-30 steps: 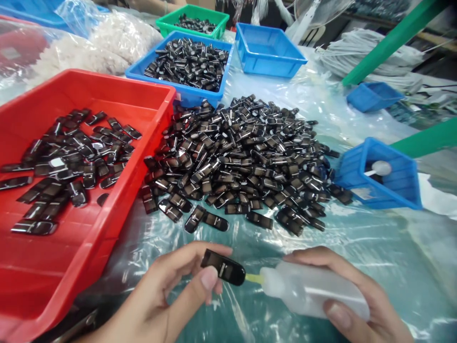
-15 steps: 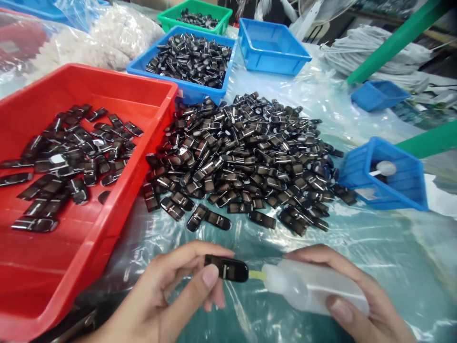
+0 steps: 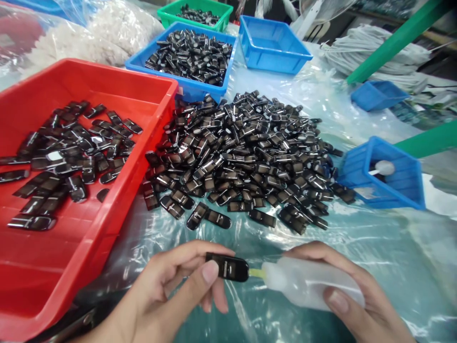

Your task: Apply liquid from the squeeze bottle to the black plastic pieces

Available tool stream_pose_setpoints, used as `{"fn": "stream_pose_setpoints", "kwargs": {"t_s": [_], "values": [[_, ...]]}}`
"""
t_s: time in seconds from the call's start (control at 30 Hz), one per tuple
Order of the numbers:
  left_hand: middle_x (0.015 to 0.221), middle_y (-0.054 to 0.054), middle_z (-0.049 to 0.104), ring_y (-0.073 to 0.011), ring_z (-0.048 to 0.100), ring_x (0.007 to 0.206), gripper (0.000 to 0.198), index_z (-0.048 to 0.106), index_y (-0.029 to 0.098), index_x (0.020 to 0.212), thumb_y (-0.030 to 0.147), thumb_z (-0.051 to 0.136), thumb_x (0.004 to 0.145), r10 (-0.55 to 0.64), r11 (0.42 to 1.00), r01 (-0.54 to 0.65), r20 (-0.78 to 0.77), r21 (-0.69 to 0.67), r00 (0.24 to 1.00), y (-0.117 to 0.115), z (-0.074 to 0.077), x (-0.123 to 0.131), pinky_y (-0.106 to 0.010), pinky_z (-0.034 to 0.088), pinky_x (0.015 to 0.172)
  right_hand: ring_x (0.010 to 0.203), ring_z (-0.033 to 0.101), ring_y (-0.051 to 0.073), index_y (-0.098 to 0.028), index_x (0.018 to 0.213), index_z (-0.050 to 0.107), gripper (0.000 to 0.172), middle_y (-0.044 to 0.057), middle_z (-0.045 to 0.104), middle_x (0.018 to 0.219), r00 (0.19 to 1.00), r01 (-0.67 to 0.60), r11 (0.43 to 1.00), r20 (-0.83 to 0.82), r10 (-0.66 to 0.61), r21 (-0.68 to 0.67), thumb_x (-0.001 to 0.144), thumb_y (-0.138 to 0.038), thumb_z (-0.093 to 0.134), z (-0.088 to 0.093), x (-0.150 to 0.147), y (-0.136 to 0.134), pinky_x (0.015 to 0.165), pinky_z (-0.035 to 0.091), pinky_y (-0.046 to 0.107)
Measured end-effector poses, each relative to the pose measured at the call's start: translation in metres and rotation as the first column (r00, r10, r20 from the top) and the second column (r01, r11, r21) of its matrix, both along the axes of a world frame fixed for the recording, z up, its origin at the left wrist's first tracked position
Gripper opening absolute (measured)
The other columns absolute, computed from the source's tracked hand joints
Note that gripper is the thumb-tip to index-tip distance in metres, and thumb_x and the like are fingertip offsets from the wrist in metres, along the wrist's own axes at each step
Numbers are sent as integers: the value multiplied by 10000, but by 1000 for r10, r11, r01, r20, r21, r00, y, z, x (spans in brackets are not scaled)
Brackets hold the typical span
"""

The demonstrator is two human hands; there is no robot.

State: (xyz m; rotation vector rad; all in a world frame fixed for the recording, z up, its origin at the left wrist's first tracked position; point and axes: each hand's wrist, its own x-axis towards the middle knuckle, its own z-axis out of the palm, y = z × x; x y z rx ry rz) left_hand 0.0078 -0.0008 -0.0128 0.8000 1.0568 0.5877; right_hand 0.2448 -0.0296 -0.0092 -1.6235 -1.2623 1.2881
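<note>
Pinched between thumb and fingers of my left hand (image 3: 178, 286) is a small black glossy plastic piece (image 3: 233, 268), rounded at its right end. My right hand (image 3: 353, 281) is wrapped round a translucent white squeeze bottle (image 3: 310, 282), which lies nearly level. Its thin yellowish nozzle (image 3: 257, 273) points left and meets the rounded end of the black piece. Just beyond my hands, a large pile of similar black pieces (image 3: 246, 152) lies on the plastic-covered table (image 3: 385, 257).
At left stands a red bin (image 3: 82, 257) with several black pieces inside. Behind the pile are a full blue bin (image 3: 171, 83), a green bin (image 3: 228, 19) and another blue bin (image 3: 274, 59). A small blue box (image 3: 396, 186) holding a white-topped item sits right, near green bars (image 3: 403, 38).
Both hands hold nearly the same pose, nozzle still at the black piece's end. The piece has turned slightly, and the bottle has shifted a little up and left.
</note>
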Motion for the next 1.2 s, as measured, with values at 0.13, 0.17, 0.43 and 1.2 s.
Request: {"fn": "stream_pose_setpoints", "kwargs": {"t_s": [0.13, 0.17, 0.43, 1.2], "values": [[641, 27, 727, -114, 597, 612, 273, 754, 303, 980, 510, 646, 838, -1, 1000, 1, 33, 5, 999, -1, -2, -1, -177, 490, 615, 546, 620, 127, -414, 899, 716, 301, -30, 723, 785, 1000, -21, 1000, 9, 21, 0, 743, -657, 632, -2, 3, 0, 460, 456, 192], [651, 25, 731, -114, 597, 615, 265, 751, 305, 992, 498, 636, 851, -5, 1000, 5, 33, 11, 999, -1, -3, -2, -177, 490, 617, 546, 620, 127, -418, 904, 713, 295, -31, 723, 790, 1000, -25, 1000, 10, 25, 2, 750, -654, 629, -2, 3, 0, 461, 457, 192], [708, 28, 741, -109, 604, 650, 219, 728, 334, 1023, 449, 582, 907, -105, 994, 103, 63, 43, 992, 2, -5, -6, -166, 500, 645, 573, 639, 133, -433, 912, 705, 282, -42, 722, 789, 997, -49, 999, 53, 48, 11, 757, -654, 621, -2, 4, 1, 472, 475, 191], [670, -5, 688, -139, 563, 627, 273, 708, 237, 1002, 448, 583, 883, 15, 999, -13, -35, 45, 999, 5, -1, -2, -225, 468, 624, 1113, 650, 218, -401, 1207, 621, 325, -12, 678, 1255, 954, 10, 953, 281, -100, 304, 887, -440, 580, -22, 32, -5, 827, 571, 255]]}}
